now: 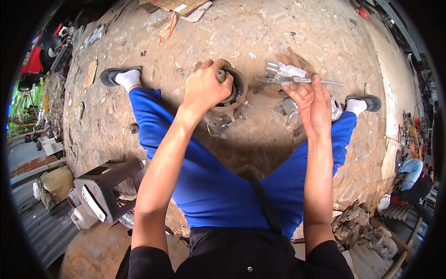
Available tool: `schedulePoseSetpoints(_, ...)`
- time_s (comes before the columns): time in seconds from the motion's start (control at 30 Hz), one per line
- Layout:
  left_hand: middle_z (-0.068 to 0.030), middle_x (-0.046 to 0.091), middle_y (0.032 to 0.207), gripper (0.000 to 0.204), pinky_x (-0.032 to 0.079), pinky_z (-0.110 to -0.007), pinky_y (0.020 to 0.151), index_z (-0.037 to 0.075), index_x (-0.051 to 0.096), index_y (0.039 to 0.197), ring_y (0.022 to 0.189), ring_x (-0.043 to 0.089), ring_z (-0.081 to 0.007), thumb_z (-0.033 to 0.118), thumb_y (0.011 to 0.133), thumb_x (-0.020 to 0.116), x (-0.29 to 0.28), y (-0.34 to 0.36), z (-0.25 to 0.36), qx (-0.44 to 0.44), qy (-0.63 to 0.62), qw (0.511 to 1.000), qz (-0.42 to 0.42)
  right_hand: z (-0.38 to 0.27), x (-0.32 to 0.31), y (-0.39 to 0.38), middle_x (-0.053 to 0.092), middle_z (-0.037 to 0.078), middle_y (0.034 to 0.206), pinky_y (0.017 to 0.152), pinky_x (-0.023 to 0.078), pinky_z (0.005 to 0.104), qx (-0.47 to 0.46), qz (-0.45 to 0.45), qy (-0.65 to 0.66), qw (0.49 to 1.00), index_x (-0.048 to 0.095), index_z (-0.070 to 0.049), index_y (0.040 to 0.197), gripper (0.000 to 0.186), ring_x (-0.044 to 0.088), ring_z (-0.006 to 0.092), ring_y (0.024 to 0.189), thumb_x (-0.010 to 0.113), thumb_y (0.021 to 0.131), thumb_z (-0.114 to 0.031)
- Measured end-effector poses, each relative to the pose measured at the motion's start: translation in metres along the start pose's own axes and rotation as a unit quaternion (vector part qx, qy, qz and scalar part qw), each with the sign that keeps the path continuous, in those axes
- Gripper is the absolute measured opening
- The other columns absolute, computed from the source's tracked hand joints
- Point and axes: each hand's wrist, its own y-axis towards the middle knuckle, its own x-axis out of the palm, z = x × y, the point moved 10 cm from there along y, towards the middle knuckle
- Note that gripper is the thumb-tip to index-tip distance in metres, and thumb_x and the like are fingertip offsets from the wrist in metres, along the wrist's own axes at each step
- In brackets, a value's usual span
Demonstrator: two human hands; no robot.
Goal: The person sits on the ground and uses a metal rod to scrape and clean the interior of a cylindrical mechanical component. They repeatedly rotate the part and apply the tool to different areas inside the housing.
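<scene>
My left hand [206, 87] is closed at the top of a round, rusty motor housing [236, 106] that stands on the ground between my legs. Its thumb and forefinger curl about a splined metal shaft [220, 74] rising from the housing. Windings or other parts inside are partly hidden by the fingers. My right hand [312, 100], palm turned up, pinches a slim grey metal rod-like tool [332, 83] lying crosswise; its exact kind is unclear. Just beyond that hand, a silvery cast-metal part [281, 69] lies on the ground. Another grey metal casting [291, 108] sits beside my right wrist.
A dark plastic stool [109, 190] stands at the left, next to a pale plastic jug [83, 217]. Crumpled dirty cloth [350, 225] lies at lower right. Cardboard scraps [183, 5] rest at the far edge. Another person [413, 174] is at the far right.
</scene>
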Motion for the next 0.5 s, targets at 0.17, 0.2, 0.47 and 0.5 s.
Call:
schedulePoseSetpoints(0.17,-0.0152,0.070,0.111,0.033,0.054,-0.049,0.088,0.016,0.069,0.116,0.103,0.067,-0.0406,0.029,0.086,0.064,0.003,0.000,0.011,0.029,0.011,1.000,0.004,0.043,0.010,-0.018,0.072,0.014,0.092,0.089,0.057,0.0376,0.067,-0.048,-0.269,0.960,0.058,0.004,0.122,0.041,0.074,0.0246,0.089,0.050,0.109,-0.034)
schedulePoseSetpoints(0.2,-0.0149,0.070,0.110,0.033,0.054,-0.049,0.088,0.016,0.069,0.116,0.103,0.067,-0.0403,0.030,0.087,0.064,0.003,-0.001,0.014,0.029,0.014,0.999,0.004,0.055,-0.004,-0.017,0.070,0.011,0.093,0.085,0.057,0.0357,0.119,-0.013,-0.210,0.970,0.057,0.004,0.126,0.042,0.073,0.0203,0.091,0.052,0.108,-0.033)
schedulePoseSetpoints(0.47,-0.0119,0.070,0.113,0.032,0.054,-0.047,0.091,0.018,0.070,0.117,0.106,0.067,-0.0384,0.031,0.089,0.062,0.003,-0.005,0.017,0.029,0.016,0.999,-0.006,0.024,0.021,-0.019,0.068,0.009,0.105,0.084,0.058,0.0333,-0.007,-0.103,-0.282,0.954,0.059,0.000,0.117,0.030,0.070,0.0155,0.094,0.049,0.110,-0.028)
schedulePoseSetpoints(0.5,-0.0121,0.070,0.112,0.031,0.055,-0.047,0.090,0.018,0.071,0.115,0.104,0.068,-0.0375,0.031,0.088,0.063,0.001,-0.005,0.012,0.037,0.011,0.999,0.010,0.008,0.036,-0.021,0.068,0.009,0.105,0.085,0.058,0.0334,-0.018,-0.141,-0.166,0.976,0.059,0.000,0.116,0.029,0.070,0.0159,0.094,0.049,0.110,-0.027)
